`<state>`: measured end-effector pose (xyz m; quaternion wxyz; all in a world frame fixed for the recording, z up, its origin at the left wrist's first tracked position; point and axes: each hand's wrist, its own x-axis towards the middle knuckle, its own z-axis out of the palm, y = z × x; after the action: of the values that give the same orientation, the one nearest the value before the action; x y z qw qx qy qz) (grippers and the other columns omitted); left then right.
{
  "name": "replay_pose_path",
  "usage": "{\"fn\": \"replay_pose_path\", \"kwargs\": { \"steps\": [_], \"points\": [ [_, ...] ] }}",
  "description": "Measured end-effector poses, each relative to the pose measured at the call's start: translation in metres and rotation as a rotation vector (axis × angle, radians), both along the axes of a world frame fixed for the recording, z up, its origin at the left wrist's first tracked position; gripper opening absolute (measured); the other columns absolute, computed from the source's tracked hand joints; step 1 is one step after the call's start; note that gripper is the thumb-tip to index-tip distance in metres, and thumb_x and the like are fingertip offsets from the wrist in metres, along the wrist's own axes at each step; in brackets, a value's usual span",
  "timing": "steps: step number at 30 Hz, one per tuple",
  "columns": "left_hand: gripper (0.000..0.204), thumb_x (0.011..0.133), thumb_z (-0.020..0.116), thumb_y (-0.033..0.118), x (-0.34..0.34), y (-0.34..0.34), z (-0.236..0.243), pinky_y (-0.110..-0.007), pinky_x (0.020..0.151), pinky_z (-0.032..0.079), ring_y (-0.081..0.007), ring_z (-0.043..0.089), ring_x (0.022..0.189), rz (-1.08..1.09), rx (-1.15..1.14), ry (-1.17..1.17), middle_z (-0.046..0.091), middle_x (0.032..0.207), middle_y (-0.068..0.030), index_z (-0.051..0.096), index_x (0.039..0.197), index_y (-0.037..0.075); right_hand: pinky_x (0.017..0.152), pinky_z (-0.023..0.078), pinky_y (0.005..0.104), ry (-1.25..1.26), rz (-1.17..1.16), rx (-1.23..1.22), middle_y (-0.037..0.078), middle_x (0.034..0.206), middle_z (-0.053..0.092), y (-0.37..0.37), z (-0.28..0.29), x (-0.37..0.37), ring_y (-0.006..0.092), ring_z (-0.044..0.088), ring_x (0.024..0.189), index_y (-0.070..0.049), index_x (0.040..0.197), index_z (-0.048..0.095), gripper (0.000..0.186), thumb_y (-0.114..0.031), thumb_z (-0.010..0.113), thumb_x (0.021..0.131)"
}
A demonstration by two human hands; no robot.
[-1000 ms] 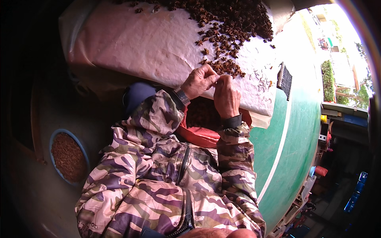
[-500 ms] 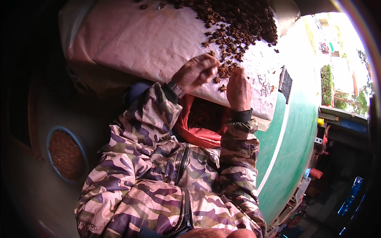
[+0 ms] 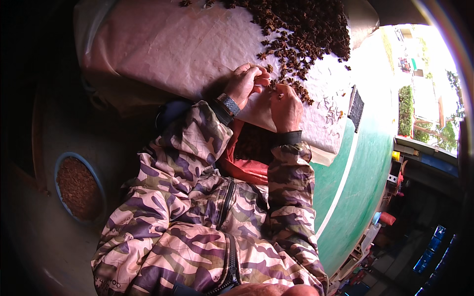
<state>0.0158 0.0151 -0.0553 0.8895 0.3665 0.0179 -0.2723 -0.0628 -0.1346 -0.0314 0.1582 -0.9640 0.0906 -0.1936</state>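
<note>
A heap of dark brown star anise point(image 3: 308, 29) covers the far right of a table spread with a pale sheet point(image 3: 168, 49), and loose pieces trail toward me. At the near end of that trail my right hand point(image 3: 287, 108) is closed, thumb and forefinger pinched on a piece of star anise partly hidden by the fingers. Just left of it, my left hand point(image 3: 243, 85), wearing a wristwatch point(image 3: 228, 104), has its fingers curled in. What they hold, if anything, is hidden. Below my hands, between my forearms, a red bag point(image 3: 242, 168) gapes with dark contents.
Small stem-like scraps point(image 3: 330, 109) lie on the sheet to the right of my hands. A blue-rimmed basin point(image 3: 101, 190) of brown bits stands on the floor at left. To the right, a dark grate-like panel point(image 3: 355, 109) sits beside a green floor point(image 3: 363, 172) with a white line.
My right hand has moved left, close to my left hand. The left hand has turned slightly, fingers still curled. The view has shifted a little.
</note>
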Motion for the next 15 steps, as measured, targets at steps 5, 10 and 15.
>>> {"fn": "replay_pose_path", "kwargs": {
  "steps": [5, 10, 15],
  "points": [
    [0.016, 0.103, 0.056, 0.018, -0.004, -0.007, 0.002, -0.024, 0.067, 0.053, -0.011, 0.068, 0.079, 0.017, 0.174, -0.148, 0.072, 0.096, -0.0053, 0.063, 0.109, 0.005, 0.077, 0.057, 0.0423, -0.061, -0.028, 0.116, 0.015, 0.096, 0.075, -0.008, -0.006, 0.0, 0.0335, 0.073, 0.085, -0.008, 0.108, 0.072, 0.02, -0.013, 0.07, 0.089],
    [0.023, 0.1, 0.067, 0.014, -0.005, -0.024, -0.015, -0.023, 0.064, 0.052, -0.0057, 0.061, 0.072, 0.048, 0.491, -0.598, 0.069, 0.089, -0.0022, 0.062, 0.119, 0.001, 0.072, 0.057, 0.0378, -0.111, 0.016, 0.303, 0.014, 0.091, 0.075, 0.0, 0.011, -0.014, 0.0286, 0.073, 0.078, -0.004, 0.107, 0.07, 0.019, -0.009, 0.071, 0.088],
    [0.014, 0.1, 0.065, 0.011, -0.011, -0.023, -0.012, -0.027, 0.071, 0.057, -0.0097, 0.068, 0.08, -0.079, 0.414, -0.608, 0.072, 0.089, -0.0044, 0.067, 0.109, 0.0, 0.068, 0.056, 0.0345, -0.168, 0.055, 0.335, 0.012, 0.087, 0.072, 0.008, 0.019, -0.027, 0.0221, 0.07, 0.073, -0.004, 0.106, 0.069, 0.017, -0.007, 0.071, 0.09]
  ]
}}
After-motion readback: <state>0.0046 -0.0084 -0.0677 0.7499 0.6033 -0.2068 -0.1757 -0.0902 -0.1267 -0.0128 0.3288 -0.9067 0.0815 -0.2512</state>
